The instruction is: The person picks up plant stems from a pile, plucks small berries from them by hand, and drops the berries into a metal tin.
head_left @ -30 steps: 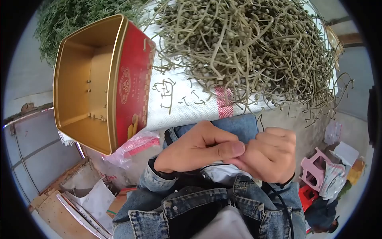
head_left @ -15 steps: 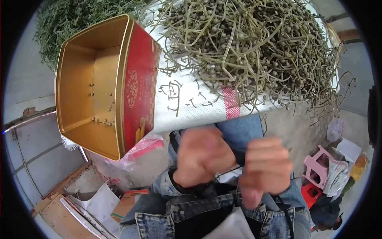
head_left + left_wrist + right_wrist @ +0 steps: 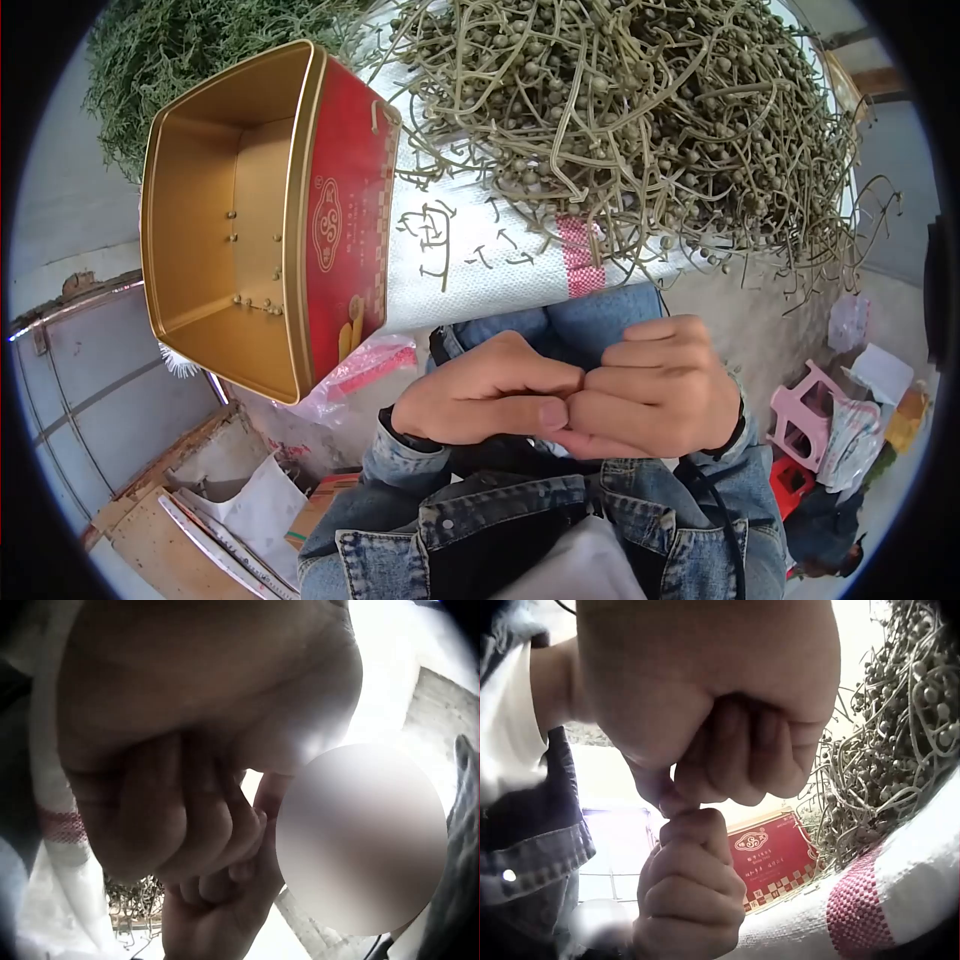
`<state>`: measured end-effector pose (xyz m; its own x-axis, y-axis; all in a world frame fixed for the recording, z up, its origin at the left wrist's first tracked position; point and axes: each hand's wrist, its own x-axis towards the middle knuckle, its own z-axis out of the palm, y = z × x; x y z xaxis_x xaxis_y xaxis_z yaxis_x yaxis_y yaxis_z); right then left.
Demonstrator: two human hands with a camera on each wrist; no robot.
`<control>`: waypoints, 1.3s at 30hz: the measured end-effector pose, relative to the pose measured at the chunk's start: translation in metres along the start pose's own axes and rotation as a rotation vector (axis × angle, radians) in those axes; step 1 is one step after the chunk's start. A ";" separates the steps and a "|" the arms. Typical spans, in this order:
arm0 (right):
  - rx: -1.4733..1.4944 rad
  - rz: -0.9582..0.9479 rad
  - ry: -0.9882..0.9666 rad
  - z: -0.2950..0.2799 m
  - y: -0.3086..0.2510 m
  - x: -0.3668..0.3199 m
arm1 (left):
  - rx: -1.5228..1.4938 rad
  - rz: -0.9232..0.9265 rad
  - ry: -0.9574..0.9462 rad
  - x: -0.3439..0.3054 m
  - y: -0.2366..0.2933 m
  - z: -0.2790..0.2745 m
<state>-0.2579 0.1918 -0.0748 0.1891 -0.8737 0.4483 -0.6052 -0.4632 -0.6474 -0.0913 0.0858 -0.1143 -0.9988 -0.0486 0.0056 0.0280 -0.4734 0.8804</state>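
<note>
Low in the head view, the left hand [image 3: 488, 392] and right hand [image 3: 655, 392] meet at thumbs and forefingers, both with curled fingers. Anything small between the fingertips is hidden. The left wrist view has the left hand [image 3: 202, 712] large, its fingers folded, and the right hand [image 3: 217, 915] beyond. In the right wrist view, the right hand [image 3: 720, 690] touches the left hand [image 3: 686, 892] below it. Above the hands lies a heap of dry stems with round pods [image 3: 640, 130] on a white woven sack [image 3: 480, 290]. A red and gold tin [image 3: 345, 220] lies left.
Several small round seeds or pods [image 3: 262, 304] lie inside the tin. Short stem bits [image 3: 435, 235] lie on the sack, with green foliage [image 3: 200, 70] behind the tin. A pink stool [image 3: 800, 410] stands right; cardboard [image 3: 170, 540] lies lower left.
Half a second ago the hands were apart and blurred; they have come back together at the fingertips, as they were a second ago. The tin and heap look the same.
</note>
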 end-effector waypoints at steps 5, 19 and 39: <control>-0.026 0.026 -0.073 -0.003 -0.002 0.000 | -0.120 0.074 -0.141 -0.004 -0.014 -0.014; 0.091 -0.022 -0.090 -0.001 -0.009 -0.001 | -0.521 0.465 -0.222 0.002 -0.041 0.009; 0.914 0.661 -0.159 0.012 0.009 -0.011 | -0.864 0.245 0.542 0.011 0.014 -0.004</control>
<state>-0.2563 0.1952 -0.0933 0.1782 -0.9658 -0.1886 0.1553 0.2168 -0.9638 -0.1021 0.0749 -0.1038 -0.8162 -0.5143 -0.2634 0.4594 -0.8540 0.2442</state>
